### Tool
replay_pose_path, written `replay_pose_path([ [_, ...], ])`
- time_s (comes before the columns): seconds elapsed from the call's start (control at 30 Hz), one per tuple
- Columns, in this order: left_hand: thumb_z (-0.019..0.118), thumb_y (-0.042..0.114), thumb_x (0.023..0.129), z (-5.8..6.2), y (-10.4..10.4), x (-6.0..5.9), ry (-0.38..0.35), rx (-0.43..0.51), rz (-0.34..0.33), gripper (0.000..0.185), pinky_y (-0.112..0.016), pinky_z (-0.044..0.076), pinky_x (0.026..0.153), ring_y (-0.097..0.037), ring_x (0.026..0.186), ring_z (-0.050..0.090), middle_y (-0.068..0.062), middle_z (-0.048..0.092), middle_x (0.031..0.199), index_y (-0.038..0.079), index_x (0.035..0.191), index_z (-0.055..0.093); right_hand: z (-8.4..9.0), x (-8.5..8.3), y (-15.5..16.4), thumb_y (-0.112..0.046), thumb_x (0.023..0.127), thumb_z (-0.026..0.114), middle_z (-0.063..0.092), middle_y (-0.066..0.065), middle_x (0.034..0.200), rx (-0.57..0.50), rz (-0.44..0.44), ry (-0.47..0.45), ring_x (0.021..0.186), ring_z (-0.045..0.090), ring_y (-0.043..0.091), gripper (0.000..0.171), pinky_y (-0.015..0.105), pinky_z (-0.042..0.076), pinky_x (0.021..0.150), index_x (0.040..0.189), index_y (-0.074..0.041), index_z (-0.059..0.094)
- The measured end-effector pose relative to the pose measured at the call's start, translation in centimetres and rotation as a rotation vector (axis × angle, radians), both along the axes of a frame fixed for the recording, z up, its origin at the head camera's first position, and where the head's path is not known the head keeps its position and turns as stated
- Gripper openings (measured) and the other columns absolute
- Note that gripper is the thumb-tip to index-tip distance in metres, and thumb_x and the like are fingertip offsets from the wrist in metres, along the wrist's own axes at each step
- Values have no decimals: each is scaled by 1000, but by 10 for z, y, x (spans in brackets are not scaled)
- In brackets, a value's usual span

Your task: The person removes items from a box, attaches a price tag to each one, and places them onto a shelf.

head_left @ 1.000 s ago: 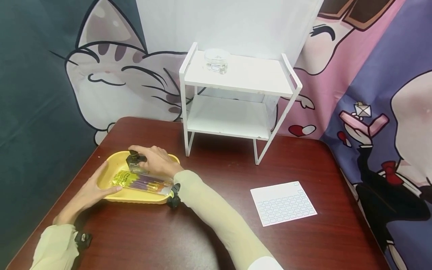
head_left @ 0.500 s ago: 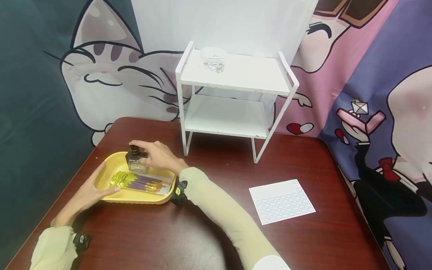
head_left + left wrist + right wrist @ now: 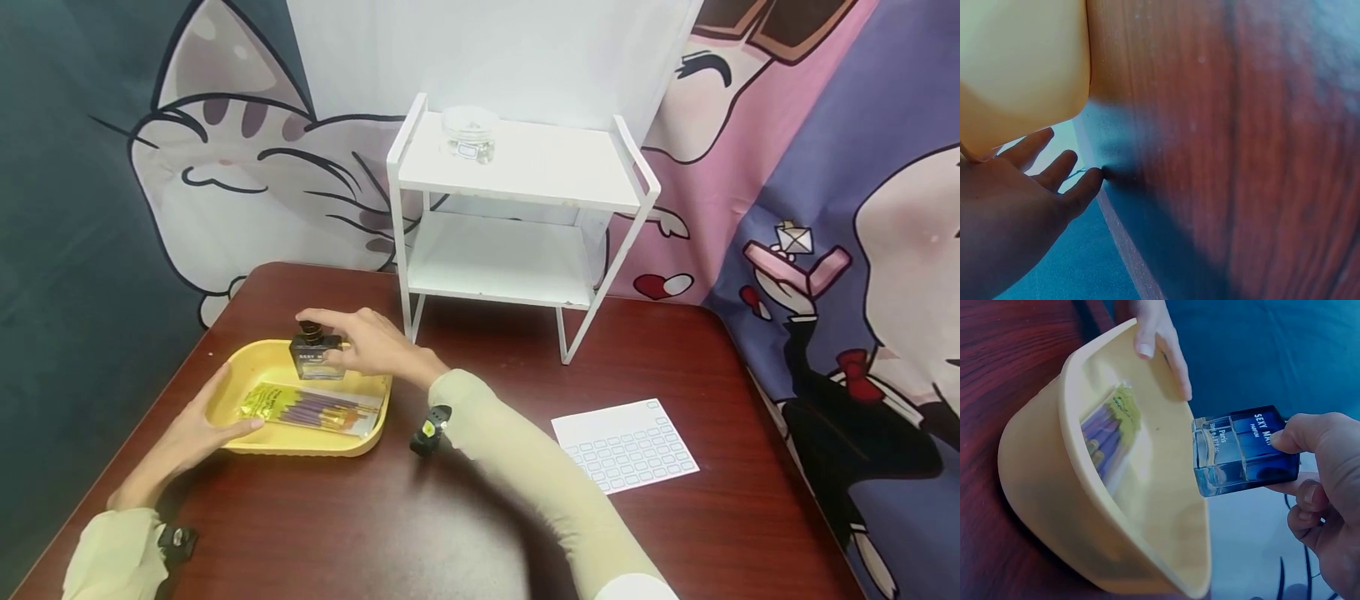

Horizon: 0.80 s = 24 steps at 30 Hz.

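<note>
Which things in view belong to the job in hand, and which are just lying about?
Likely in the job:
- bottle, held by the right hand
- tub, left hand beside it
- brush pack, inside

Apparently just lying about:
- jar on the rack
- sheet

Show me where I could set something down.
Bare room: the tabletop in front of the yellow basin, between the sleeves; the lower white shelf; the upper shelf, right of the clear jar. Crowded: the basin, with a brush packet inside, left hand alongside, right hand gripping a bottle.
</note>
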<state>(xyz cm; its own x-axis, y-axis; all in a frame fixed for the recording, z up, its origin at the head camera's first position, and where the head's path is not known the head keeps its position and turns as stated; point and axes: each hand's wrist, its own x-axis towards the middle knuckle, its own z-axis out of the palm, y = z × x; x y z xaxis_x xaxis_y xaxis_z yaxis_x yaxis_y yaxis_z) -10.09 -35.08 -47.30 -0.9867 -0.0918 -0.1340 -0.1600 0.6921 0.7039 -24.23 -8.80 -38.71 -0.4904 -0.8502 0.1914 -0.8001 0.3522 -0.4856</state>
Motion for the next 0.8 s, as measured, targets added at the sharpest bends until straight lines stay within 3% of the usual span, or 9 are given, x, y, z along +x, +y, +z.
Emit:
replay_pose_path([
  [0.1,68,41,80,-1,1,0,-8,6,2,106,-70,21,94,-52,128,17,-30,2,150,22,147,-12,5,0,11,-22,82,63,60,-9,118,-27,20,24,70,52,3,64,16,39,59,140,-32,36],
  [0.23,68,39,80,-1,1,0,12,23,-4,105,-69,20,95,-51,127,18,-30,4,150,22,147,-11,10,-2,26,-21,81,64,63,-6,106,-71,30,33,56,46,5,64,17,37,53,139,-30,38],
  [0.4,69,37,80,-4,-1,2,36,18,-18,105,-67,22,95,-51,126,21,-30,7,150,21,148,-9,16,-5,47,-17,81,64,65,-5,101,-113,21,9,51,43,3,63,17,36,49,138,-27,41],
  [0.5,69,37,79,-4,0,3,42,15,-23,105,-66,22,95,-51,126,21,-29,7,150,19,148,-9,18,-7,61,-14,80,63,65,-4,87,-128,18,-4,47,40,6,62,18,35,48,137,-27,41],
  [0.7,69,37,79,0,0,3,50,15,-19,105,-66,23,94,-49,123,23,-31,9,149,18,148,-8,23,-9,89,-15,81,62,65,-4,96,-151,-18,-24,50,46,7,61,19,38,47,136,-31,42],
  [0.8,69,38,79,2,-1,2,41,-1,-13,106,-65,26,91,-49,120,26,-33,12,147,20,148,-8,23,-8,105,-14,80,63,64,-3,90,-164,-39,-17,49,44,8,61,19,37,47,135,-32,43],
])
